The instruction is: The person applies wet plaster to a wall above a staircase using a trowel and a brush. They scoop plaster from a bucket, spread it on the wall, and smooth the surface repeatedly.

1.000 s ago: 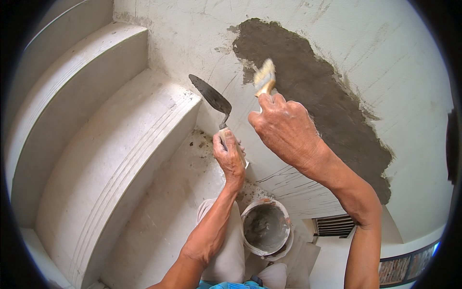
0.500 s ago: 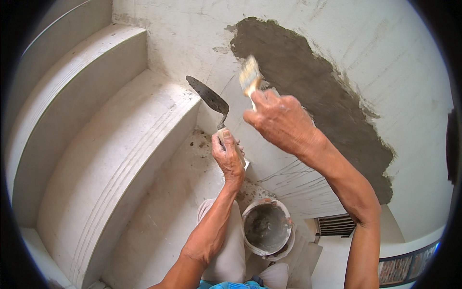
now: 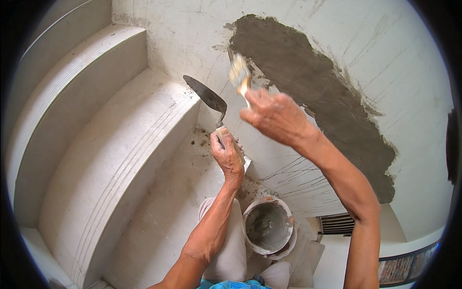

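In my left hand (image 3: 227, 155) is the wooden handle of a trowel, its dark steel blade (image 3: 204, 93) angled up to the left in front of the wall. My right hand (image 3: 274, 118) grips a pale-bristled paintbrush (image 3: 239, 72) at the left edge of a dark grey patch of wet mortar (image 3: 317, 82) on the white wall (image 3: 404, 96). The bristles are smeared by motion; whether they touch the wall I cannot tell. Below my hands, beside my knee, a white bucket (image 3: 267, 229) with grey slurry inside rests in or on another pail.
Curved pale concrete steps (image 3: 86, 135) rise on the left, with a grooved edge on the nearest. Dirt specks dot the landing (image 3: 144, 231). At lower right are a dark slatted vent (image 3: 337, 224) and a long framed panel (image 3: 399, 269).
My right hand with the brush has moved left and slightly down, toward the patch's left edge. My left hand and trowel have shifted slightly left and up.
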